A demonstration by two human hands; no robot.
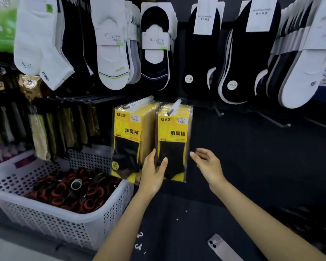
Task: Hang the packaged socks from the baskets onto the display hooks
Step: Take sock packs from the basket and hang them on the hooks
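Starting nearest, a pale smartphone lies on the dark surface by the right forearm. To the left, a white perforated plastic basket holds black and red-orange rolled items I cannot identify. Past the basket, the left hand grips the lower left edge of the right stack of yellow-and-black plastic-wrapped sock packs. Its thumb lies across the front and its fingers are tucked behind, between this stack and the left stack of the same packs. The right hand hovers just beside the right stack, fingers loosely spread, holding and touching nothing. That stack hangs on a white display hook whose tip pokes out through the top of the packs. I judge the step in hand to be seating these packs on the hook. The next move calls for sliding them back and squaring them, then letting go and fetching more stock. Beyond, white and black carded socks hang in rows.
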